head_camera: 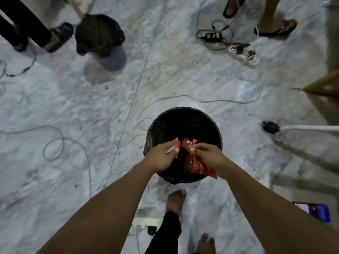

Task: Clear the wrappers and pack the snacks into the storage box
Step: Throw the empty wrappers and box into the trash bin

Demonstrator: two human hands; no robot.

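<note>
Marble floor is carrying a black mesh wastebasket, standing upright just ahead of the person's bare feet. Both grips are hovering over its open mouth. The right grip is pinching the larger red wrapper, its long axis hanging down toward the basket's near rim. The left grip is pinching a smaller red-and-white wrapper scrap, sitting directly above the opening. Judging by position, releasing is dropping both inside.
</note>
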